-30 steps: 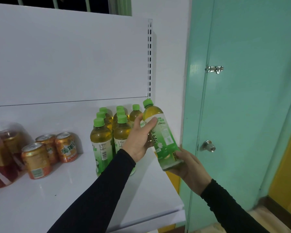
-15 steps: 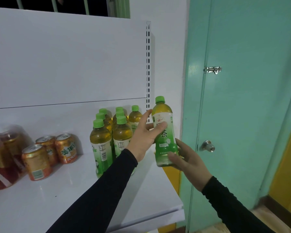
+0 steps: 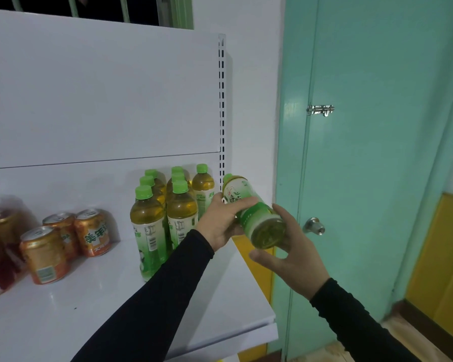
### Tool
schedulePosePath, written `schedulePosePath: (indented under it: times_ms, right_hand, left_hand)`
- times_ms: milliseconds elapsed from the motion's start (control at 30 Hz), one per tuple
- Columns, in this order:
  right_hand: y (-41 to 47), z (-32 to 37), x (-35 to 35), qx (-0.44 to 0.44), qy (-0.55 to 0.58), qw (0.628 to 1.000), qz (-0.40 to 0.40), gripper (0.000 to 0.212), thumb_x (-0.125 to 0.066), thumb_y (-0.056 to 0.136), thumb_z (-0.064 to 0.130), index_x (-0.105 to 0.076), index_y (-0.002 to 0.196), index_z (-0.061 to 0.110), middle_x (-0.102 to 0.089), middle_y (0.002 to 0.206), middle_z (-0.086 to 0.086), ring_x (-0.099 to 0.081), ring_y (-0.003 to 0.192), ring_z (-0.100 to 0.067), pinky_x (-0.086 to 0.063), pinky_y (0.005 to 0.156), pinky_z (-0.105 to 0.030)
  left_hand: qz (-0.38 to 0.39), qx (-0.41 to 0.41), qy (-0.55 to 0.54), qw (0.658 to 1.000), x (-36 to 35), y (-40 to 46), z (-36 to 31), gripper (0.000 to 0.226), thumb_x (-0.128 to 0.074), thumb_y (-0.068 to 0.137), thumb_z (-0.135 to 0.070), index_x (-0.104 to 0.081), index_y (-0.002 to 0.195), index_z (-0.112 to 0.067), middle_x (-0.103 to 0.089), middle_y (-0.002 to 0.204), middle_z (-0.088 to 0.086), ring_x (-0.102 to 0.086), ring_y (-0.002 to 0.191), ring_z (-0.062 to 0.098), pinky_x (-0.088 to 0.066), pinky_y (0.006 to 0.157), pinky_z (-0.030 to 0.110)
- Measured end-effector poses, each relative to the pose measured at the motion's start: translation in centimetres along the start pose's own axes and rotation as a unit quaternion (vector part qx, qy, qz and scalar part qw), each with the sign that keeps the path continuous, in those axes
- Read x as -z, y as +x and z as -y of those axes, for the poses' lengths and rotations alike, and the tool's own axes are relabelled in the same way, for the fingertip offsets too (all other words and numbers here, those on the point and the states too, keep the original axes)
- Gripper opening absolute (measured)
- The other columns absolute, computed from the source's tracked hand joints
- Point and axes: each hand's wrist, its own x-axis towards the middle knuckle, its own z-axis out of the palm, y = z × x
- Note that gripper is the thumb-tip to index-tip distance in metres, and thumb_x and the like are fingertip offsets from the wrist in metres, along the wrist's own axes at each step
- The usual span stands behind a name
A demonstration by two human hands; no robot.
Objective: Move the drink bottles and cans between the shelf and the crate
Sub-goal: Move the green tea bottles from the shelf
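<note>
Green tea bottle (image 3: pixel 255 212), tilted, base toward camera: left hand (image 3: pixel 220 222) fingers curl around label; right hand (image 3: pixel 289 246) fingers cup base

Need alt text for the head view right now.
Both hands, left hand and right hand, hold a tilted green tea bottle, base toward the camera, beside upright green tea bottles and orange cans on a white shelf.

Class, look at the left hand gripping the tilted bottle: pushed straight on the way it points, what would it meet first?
Probably the rear-right green tea bottle just beyond the left hand; depth is unclear.
</note>
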Motion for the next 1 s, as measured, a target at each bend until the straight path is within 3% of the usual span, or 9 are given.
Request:
schedulePosePath:
  times_ms: [67, 167, 267, 433, 600, 700, 767, 867, 1000]
  right_hand:
    - [0.1, -0.1, 0.1, 0.028, -0.036, 0.999, -0.015, 0.107, -0.078, 0.058, 0.065, -0.031, 0.149, 0.035, -0.057, 0.127, 0.015, -0.060, 0.112, 0.000, -0.051, 0.092, -0.015]
    - [0.5, -0.3, 0.1, 0.067, -0.084, 0.992, -0.067, 0.097, -0.073, 0.064, 0.069, -0.038, 0.146, 0.031, -0.058, 0.127, 0.009, -0.058, 0.114, -0.003, -0.053, 0.093, -0.023]
    - [0.8, 0.1, 0.1, 0.097, -0.104, 0.984, -0.111, 0.093, -0.066, 0.068, 0.078, -0.046, 0.142, 0.025, -0.060, 0.124, 0.009, -0.058, 0.109, 0.001, -0.053, 0.090, -0.020]
    - [0.9, -0.2, 0.2, 0.108, -0.109, 0.980, -0.125, 0.090, -0.066, 0.069, 0.078, -0.049, 0.140, 0.025, -0.062, 0.122, 0.009, -0.059, 0.107, -0.001, -0.055, 0.088, -0.024]
    - [0.6, -0.4, 0.0, 0.105, -0.081, 0.983, -0.125, 0.083, -0.073, 0.068, 0.070, -0.051, 0.134, 0.026, -0.061, 0.122, 0.011, -0.059, 0.109, 0.000, -0.052, 0.087, -0.015]
    - [0.2, -0.5, 0.3, 0.058, -0.061, 0.993, -0.079, 0.092, -0.074, 0.059, 0.073, -0.044, 0.137, 0.034, -0.058, 0.121, 0.014, -0.060, 0.107, 0.001, -0.051, 0.083, -0.010]
    - [0.0, -0.8, 0.5, 0.015, -0.028, 0.999, -0.039, 0.093, -0.072, 0.059, 0.079, -0.041, 0.137, 0.039, -0.058, 0.118, 0.019, -0.064, 0.102, -0.001, -0.054, 0.081, -0.015]
    - [0.4, -0.9, 0.6, -0.049, 0.046, 0.998, -0.016, 0.084, -0.062, 0.070, 0.077, -0.042, 0.141, 0.037, -0.065, 0.118, 0.014, -0.069, 0.100, -0.004, -0.058, 0.085, -0.027]
    - [1.7, -0.3, 1.6, -0.118, 0.137, 0.982, 0.049, 0.051, -0.071, 0.083, 0.038, -0.058, 0.129, 0.020, -0.076, 0.104, -0.001, -0.073, 0.095, -0.018, -0.059, 0.080, -0.029]
  left_hand:
    - [-0.001, 0.028, -0.029, 0.999, -0.3, -0.2, -0.3, 0.060, -0.082, 0.081, -0.014, -0.053, 0.132, 0.000, -0.068, 0.118, 0.023, -0.075, 0.075, 0.025, -0.059, 0.055, 0.035]
    - [0.008, 0.081, -0.063, 0.995, -0.9, -0.7, -0.4, 0.031, -0.077, 0.085, -0.016, -0.062, 0.109, -0.002, -0.073, 0.084, 0.017, -0.071, 0.059, 0.024, -0.058, 0.048, 0.035]
    - [0.003, 0.106, -0.107, 0.989, -1.4, -1.2, -0.4, 0.025, -0.075, 0.087, -0.015, -0.060, 0.101, -0.002, -0.067, 0.063, 0.013, -0.067, 0.048, 0.027, -0.053, 0.038, 0.033]
    - [0.000, 0.130, -0.118, 0.984, -1.6, -1.5, -0.1, 0.025, -0.079, 0.084, -0.018, -0.062, 0.091, 0.000, -0.060, 0.080, 0.015, -0.067, 0.049, 0.031, -0.049, 0.034, 0.030]
    - [0.001, 0.122, -0.102, 0.987, -1.7, -1.3, -0.4, 0.030, -0.077, 0.086, -0.016, -0.059, 0.105, -0.001, -0.068, 0.062, 0.014, -0.068, 0.048, 0.028, -0.052, 0.037, 0.034]
    - [0.008, 0.078, -0.043, 0.996, -1.5, -0.7, -0.3, 0.057, -0.080, 0.082, -0.014, -0.053, 0.131, 0.000, -0.073, 0.090, 0.017, -0.073, 0.063, 0.025, -0.058, 0.049, 0.035]
    - [0.011, 0.021, 0.013, 1.000, -1.4, -0.4, 0.1, 0.082, -0.084, 0.077, -0.009, -0.039, 0.146, -0.012, -0.071, 0.111, 0.018, -0.076, 0.080, 0.027, -0.061, 0.061, 0.040]
    - [0.022, -0.045, 0.081, 0.996, -1.3, -0.2, 0.6, 0.099, -0.085, 0.073, -0.002, -0.028, 0.149, -0.032, -0.070, 0.111, 0.015, -0.075, 0.091, 0.028, -0.061, 0.068, 0.040]
    - [0.047, -0.078, 0.116, 0.989, -1.4, -0.4, 0.9, 0.104, -0.083, 0.074, 0.003, -0.026, 0.151, -0.037, -0.064, 0.118, 0.013, -0.073, 0.098, 0.025, -0.062, 0.074, 0.041]
